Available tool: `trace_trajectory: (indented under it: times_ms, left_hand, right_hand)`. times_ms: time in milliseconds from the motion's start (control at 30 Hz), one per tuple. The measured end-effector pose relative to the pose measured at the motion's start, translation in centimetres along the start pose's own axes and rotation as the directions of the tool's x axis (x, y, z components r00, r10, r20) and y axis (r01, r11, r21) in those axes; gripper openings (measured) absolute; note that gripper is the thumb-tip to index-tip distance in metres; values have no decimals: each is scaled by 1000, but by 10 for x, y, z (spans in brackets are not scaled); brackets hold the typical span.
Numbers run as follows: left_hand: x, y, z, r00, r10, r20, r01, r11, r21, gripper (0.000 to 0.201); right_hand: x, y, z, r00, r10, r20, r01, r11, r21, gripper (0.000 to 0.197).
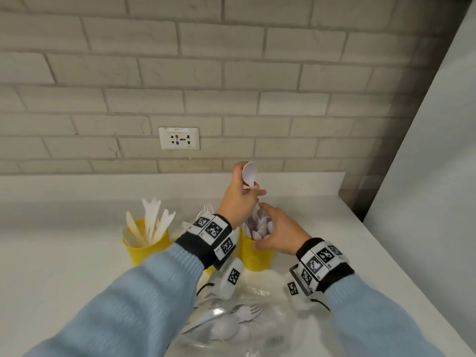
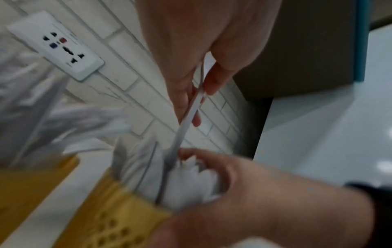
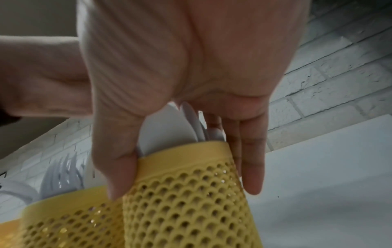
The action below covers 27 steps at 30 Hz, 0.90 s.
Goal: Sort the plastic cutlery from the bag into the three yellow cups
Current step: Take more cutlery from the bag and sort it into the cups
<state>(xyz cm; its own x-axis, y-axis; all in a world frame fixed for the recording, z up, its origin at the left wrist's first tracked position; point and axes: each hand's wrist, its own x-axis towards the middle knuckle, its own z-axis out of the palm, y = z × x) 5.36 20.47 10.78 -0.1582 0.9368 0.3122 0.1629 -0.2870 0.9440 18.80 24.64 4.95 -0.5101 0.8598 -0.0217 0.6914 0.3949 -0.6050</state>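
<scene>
A white plastic spoon (image 1: 249, 175) is held bowl-up by the left hand (image 1: 238, 199), its handle pinched between curled fingers (image 2: 214, 80) and thumb, with the lower end of the handle reaching down into the right-hand perforated yellow plastic cup (image 1: 255, 255). That cup is already filled with white spoons and is gripped near its rim by the right hand (image 1: 277, 234), the thumb (image 3: 118, 167) laid against one side of the wall and the fingers against the other. A second yellow perforated cup (image 1: 144, 247), well to the left on the white countertop (image 1: 64, 253), is filled with white plastic knives. Between them, a third yellow cup (image 3: 63, 223) holding white forks is seen from the right wrist, mostly hidden behind the left forearm in the head view. Nearer the person, a clear plastic bag (image 1: 231, 328) is spread on the counter, with white forks and spoons lying in it. A white wall socket (image 1: 179, 138) is set in the pale brick wall behind.
</scene>
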Motion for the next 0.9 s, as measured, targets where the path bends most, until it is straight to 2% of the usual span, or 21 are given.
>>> trace_trajectory:
  times_ms: [67, 133, 200, 267, 333, 367, 400, 467, 533, 633, 667, 733, 800, 833, 900]
  left_hand:
    - [3, -14, 12, 999, -20, -27, 22, 998, 58, 18]
    - [5, -28, 15, 997, 39, -68, -19, 965, 262, 2]
    - [7, -41, 15, 990, 134, -54, -89, 860, 503, 13]
    - [6, -45, 15, 982, 183, 38, -157, 697, 700, 17]
    - [3, -45, 17, 985, 68, 156, -170, 412, 895, 24]
    - [1, -45, 18, 985, -7, 171, -162, 295, 942, 28]
    - [0, -45, 19, 984, -70, 161, -140, 245, 959, 31]
    - [-3, -43, 19, 977, -133, 164, -125, 265, 956, 35]
    - [-8, -35, 18, 974, -140, 177, -114, 370, 922, 36]
    - [-25, -9, 6, 994, 11, 111, -96, 593, 799, 31]
    - [-34, 1, 0, 994, 52, 100, -110, 643, 758, 27]
    - [-56, 18, -17, 989, 75, 128, -144, 680, 719, 17]
    - [-81, 27, -37, 982, -32, 184, -113, 684, 720, 18]
    - [-93, 27, -47, 968, -124, 218, -82, 665, 742, 21]
    - [-115, 18, -64, 906, -334, 258, -16, 584, 811, 29]
  right_hand:
    - [2, 4, 0, 1000, 0, -13, 0, 1000, 15, 112]
    - [2, 7, -3, 1000, -2, -2, 2, 1000, 14, 114]
    - [1, 9, -7, 1000, -3, 14, 3, 1000, -9, 113]
    - [1, 9, -10, 1000, 0, 29, 0, 1000, -19, 111]
    - [1, 9, -12, 999, 4, 44, -3, 1000, -22, 113]
    - [0, 8, -13, 999, 8, 49, -7, 1000, -27, 115]
    - [-1, 7, -13, 999, 11, 50, -9, 1000, -30, 116]
    - [-3, 7, -13, 999, 15, 43, -14, 1000, -21, 119]
    - [-5, 7, -13, 999, 23, 41, -24, 999, 22, 128]
    - [-11, 4, -16, 997, 51, 52, -56, 994, 95, 142]
    - [-16, 2, -18, 998, 50, 44, -54, 994, 94, 144]
    - [-27, -7, -25, 998, 11, -54, -9, 999, 36, 145]
    - [-41, -19, -30, 978, -60, -198, 66, 997, 25, 129]
    - [-49, -26, -30, 960, -99, -260, 120, 991, 65, 112]
    - [-65, -39, -25, 942, -173, -287, 235, 952, 196, 58]
